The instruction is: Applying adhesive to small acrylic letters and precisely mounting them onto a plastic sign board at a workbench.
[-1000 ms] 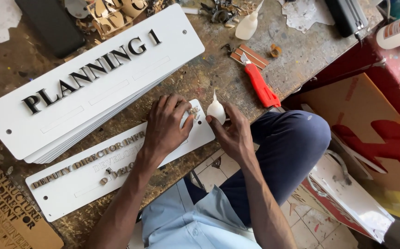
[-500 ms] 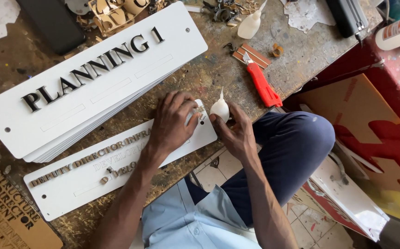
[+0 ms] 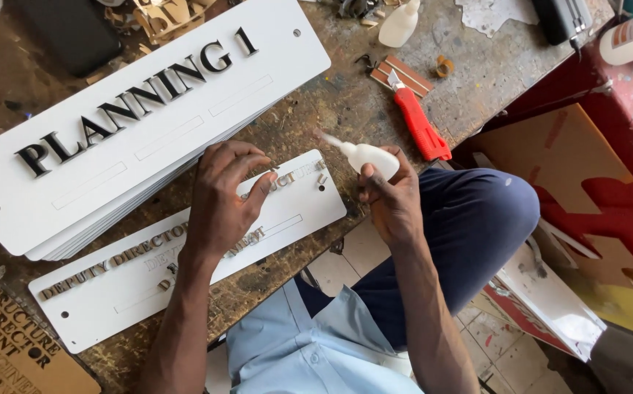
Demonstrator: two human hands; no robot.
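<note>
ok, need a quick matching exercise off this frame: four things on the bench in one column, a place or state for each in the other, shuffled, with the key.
Things:
1. small white glue bottle
2. red utility knife
3. stack of large white sign plates
4. small white sign plate

Places or states:
A. lying on the bench beyond the right hand, untouched
B. under the left hand, fingertips pressing on it
C. held in the right hand, nozzle pointing left
D. at the far left of the bench, black raised letters on top

Pairs: 1-C, 2-A, 3-D, 4-B
</note>
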